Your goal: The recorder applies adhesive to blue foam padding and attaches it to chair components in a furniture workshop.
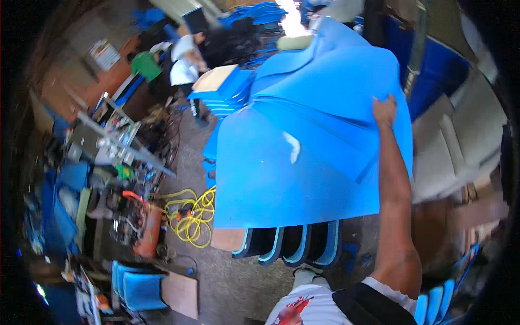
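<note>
Right hand (384, 110) up at arm's length, fingers curled over the far edge of a big blue sheet (309, 157), gripping it. Left hand out of view, so no telling open or closed. Sheet held out flat and slightly tilted, filling the middle of the view, with more blue sheets (346, 65) fanned above and behind it. Below the sheet's near edge, a row of blue-edged panels (292, 246) standing on edge on the floor (238, 281). Just left of the sheet, a stack of blue boards (225, 89) with a tan top. Farther left, a yellow hose (192, 214) coiled on the floor beside an orange machine (143, 227). Beyond the stack, another person (184, 62) in a white shirt, bent over.
</note>
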{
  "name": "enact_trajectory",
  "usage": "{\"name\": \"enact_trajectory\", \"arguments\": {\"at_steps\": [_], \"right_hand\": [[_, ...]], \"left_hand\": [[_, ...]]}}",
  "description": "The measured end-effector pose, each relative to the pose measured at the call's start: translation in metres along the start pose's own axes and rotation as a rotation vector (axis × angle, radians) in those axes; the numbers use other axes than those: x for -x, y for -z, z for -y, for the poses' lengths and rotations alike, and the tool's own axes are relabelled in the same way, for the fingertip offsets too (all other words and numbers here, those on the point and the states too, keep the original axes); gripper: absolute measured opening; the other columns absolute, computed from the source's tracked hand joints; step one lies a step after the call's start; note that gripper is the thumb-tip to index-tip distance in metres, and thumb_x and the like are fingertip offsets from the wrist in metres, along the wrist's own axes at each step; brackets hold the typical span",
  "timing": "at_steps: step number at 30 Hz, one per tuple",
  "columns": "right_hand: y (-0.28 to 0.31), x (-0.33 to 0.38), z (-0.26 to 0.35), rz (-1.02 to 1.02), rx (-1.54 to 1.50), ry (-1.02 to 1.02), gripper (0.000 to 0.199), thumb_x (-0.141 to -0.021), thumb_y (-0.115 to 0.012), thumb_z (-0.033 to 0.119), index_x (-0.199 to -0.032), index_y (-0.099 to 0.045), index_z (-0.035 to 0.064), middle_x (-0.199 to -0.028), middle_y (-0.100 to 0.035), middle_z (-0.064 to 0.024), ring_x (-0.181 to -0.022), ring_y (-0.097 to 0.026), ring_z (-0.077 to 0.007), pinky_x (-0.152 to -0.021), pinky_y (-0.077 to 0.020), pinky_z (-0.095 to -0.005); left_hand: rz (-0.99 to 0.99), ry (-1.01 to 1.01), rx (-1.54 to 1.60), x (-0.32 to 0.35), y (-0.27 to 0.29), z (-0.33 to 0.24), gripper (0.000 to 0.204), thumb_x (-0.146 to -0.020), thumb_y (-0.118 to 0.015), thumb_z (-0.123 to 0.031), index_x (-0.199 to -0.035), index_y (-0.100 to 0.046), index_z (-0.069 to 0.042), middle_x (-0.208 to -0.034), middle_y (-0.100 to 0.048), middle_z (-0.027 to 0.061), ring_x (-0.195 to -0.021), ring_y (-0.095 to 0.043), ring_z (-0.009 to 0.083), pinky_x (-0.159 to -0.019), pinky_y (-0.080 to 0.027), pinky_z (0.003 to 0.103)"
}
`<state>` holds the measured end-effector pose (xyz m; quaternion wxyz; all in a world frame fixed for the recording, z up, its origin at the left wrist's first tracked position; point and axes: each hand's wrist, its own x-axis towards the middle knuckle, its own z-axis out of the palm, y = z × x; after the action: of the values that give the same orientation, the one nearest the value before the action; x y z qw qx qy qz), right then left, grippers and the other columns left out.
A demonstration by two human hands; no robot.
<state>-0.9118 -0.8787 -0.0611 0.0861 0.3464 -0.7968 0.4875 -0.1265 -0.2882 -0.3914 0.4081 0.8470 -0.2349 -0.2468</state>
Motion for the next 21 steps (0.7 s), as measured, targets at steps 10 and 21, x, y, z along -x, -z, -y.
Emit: {"name": "enact_trajectory", "arguments": {"at_steps": [10,21], "right_hand": [[0.011,-0.006,0.092,0.537,-0.906,-0.651,0.056,-0.090,-0.070,0.026,-0.132,-0.052,-0.0056,-0.130,-0.058,-0.0206,-0.108,-0.063,-0.0365,-0.092,-0.0532,-0.0508],[-0.004,0.040,0.322,0.709,-1.625,-0.099,0.050,-0.093,-0.068,0.024,-0.136,-0.049,0.0044,-0.124,-0.062,-0.0123,-0.109,-0.063,-0.0284,-0.094,-0.0519,-0.0450]], "left_hand": [[0.019,-0.146,-0.121,-0.046,0.035,-0.037,0.031,-0.090,-0.069,-0.026,-0.108,-0.063,-0.001,-0.104,-0.066,0.0180,-0.090,-0.064,0.0309,-0.077,-0.050,0.040],[-0.036,-0.096,-0.132,0.023,0.036,0.000,0.032,-0.088,-0.071,-0.027,-0.105,-0.064,-0.001,-0.104,-0.066,0.0197,-0.092,-0.064,0.0324,-0.082,-0.050,0.041]]}}
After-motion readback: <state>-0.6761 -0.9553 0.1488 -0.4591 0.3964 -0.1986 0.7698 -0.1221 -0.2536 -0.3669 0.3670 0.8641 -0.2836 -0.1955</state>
